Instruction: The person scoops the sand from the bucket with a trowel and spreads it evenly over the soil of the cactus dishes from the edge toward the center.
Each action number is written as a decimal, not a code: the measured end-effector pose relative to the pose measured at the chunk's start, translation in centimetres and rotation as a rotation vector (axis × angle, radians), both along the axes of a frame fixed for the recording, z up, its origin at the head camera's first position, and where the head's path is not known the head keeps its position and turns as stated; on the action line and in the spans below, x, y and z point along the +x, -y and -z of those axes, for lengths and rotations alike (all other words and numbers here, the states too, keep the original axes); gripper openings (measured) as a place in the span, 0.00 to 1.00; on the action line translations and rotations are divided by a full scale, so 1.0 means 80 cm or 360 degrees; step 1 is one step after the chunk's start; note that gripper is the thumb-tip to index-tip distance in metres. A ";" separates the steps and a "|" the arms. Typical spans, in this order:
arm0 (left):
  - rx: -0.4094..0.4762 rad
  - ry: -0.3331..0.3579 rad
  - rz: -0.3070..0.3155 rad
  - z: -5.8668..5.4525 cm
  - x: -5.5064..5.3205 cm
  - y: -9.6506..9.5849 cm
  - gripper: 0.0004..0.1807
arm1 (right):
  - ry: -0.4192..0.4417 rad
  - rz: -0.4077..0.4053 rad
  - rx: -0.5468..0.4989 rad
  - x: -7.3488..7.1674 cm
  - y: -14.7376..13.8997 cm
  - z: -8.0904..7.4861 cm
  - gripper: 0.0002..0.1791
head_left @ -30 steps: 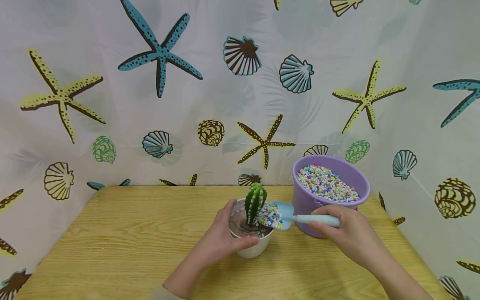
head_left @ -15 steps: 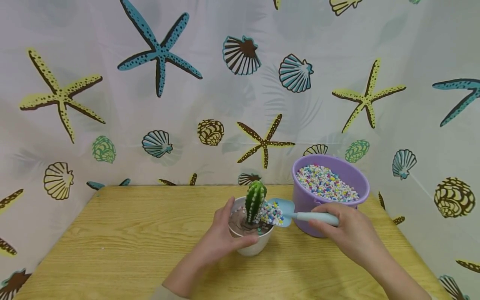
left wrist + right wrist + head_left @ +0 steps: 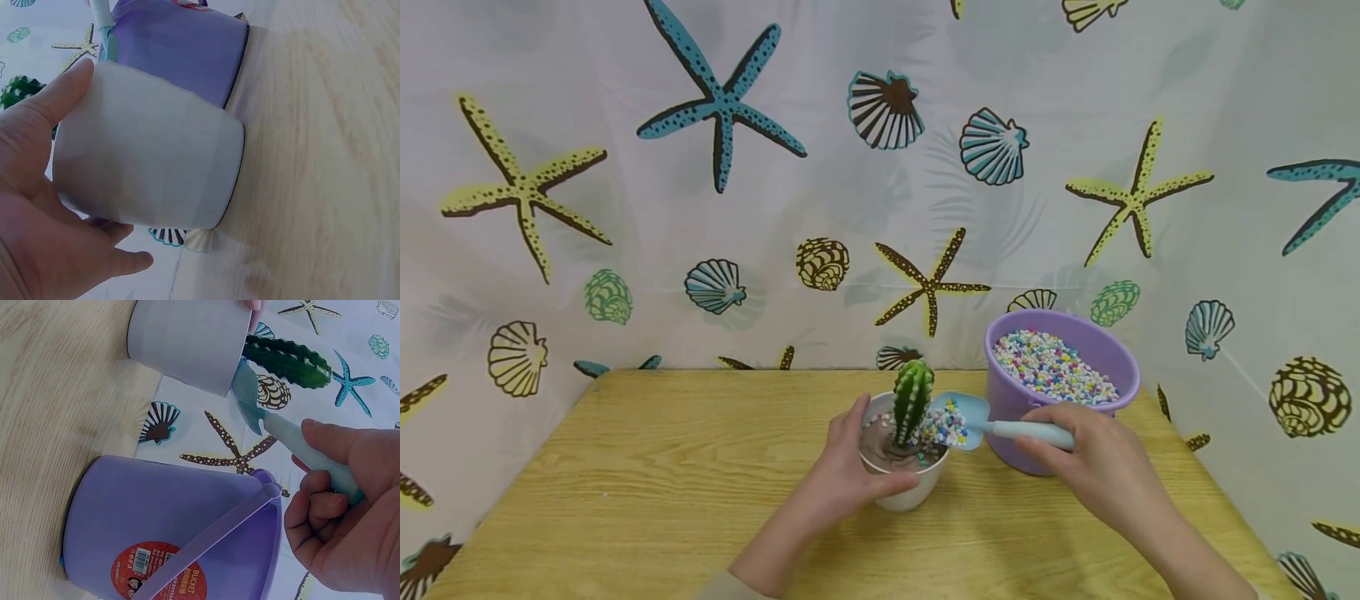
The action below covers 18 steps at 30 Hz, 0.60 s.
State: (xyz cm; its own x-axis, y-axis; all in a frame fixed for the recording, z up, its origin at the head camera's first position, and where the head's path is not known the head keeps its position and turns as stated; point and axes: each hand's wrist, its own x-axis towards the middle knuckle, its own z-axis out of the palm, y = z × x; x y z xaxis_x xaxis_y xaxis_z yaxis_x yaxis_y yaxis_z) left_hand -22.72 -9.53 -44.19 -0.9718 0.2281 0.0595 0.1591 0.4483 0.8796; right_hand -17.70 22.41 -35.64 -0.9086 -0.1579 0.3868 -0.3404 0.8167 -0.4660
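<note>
A white pot (image 3: 904, 498) of brown soil stands on the wooden table, a ribbed green cactus (image 3: 912, 398) growing in it. My left hand (image 3: 842, 471) holds the pot from its left side, thumb on the near wall and fingers round the far side. In my right hand (image 3: 1093, 450) is the pale handle of a light-blue toy shovel (image 3: 1033, 432). Its blade (image 3: 967, 410) overlaps the pot's right rim, beside the cactus, and bears small multicoloured pebbles (image 3: 951, 427). Some pebbles lie on the soil. The right wrist view shows the blade (image 3: 245, 397) right at the rim.
A purple bucket (image 3: 1015, 400), filled with the same mixed-colour pebbles (image 3: 1052, 367), stands behind the shovel at the right. Its handle (image 3: 219, 540) hangs down the side. A curtain (image 3: 760, 225) printed with starfish and shells borders the wooden table (image 3: 662, 467).
The shovel blade has risen slightly and tipped toward the pot. Fewer pebbles cover the blade, and more of its blue surface shows. The left hand keeps its hold, the pot nearly still.
</note>
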 end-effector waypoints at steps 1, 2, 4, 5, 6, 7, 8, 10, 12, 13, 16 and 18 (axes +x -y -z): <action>0.0004 0.0003 0.0006 0.000 0.000 0.001 0.74 | -0.0014 -0.0001 0.0005 0.000 0.001 0.000 0.06; 0.0007 0.0011 0.0012 -0.001 0.000 0.003 0.73 | -0.0027 -0.0003 0.0010 0.000 0.001 0.000 0.06; 0.0028 0.0029 0.0029 -0.001 -0.001 0.007 0.72 | -0.0046 -0.0003 0.0021 0.000 0.002 0.001 0.06; 0.0039 0.0040 0.0035 -0.002 -0.002 0.008 0.72 | -0.0050 0.0000 0.0027 0.000 0.003 0.001 0.06; 0.0046 0.0046 0.0039 -0.002 -0.002 0.010 0.72 | -0.0055 0.0004 0.0034 0.000 0.003 0.001 0.06; 0.0060 0.0051 0.0044 -0.003 -0.003 0.010 0.72 | -0.0057 0.0009 0.0039 0.000 0.004 0.001 0.06; 0.0059 0.0055 0.0041 -0.003 -0.003 0.010 0.73 | -0.0058 0.0013 0.0047 -0.001 0.004 0.000 0.06; 0.0060 0.0048 0.0030 -0.003 -0.004 0.009 0.73 | -0.0061 0.0017 0.0059 -0.001 0.005 0.000 0.06; 0.0049 0.0028 0.0008 -0.004 -0.003 0.007 0.73 | -0.0066 0.0018 0.0068 -0.001 0.006 0.000 0.06; 0.0036 0.0017 -0.0008 -0.003 -0.003 0.005 0.73 | -0.0069 0.0018 0.0071 -0.001 0.006 0.000 0.06; 0.0001 -0.0018 -0.0045 -0.003 0.000 0.002 0.74 | -0.0082 0.0015 0.0077 -0.002 0.007 0.000 0.06; -0.0028 -0.0030 -0.0059 -0.003 0.002 0.000 0.74 | -0.0093 0.0013 0.0083 -0.002 0.008 0.000 0.06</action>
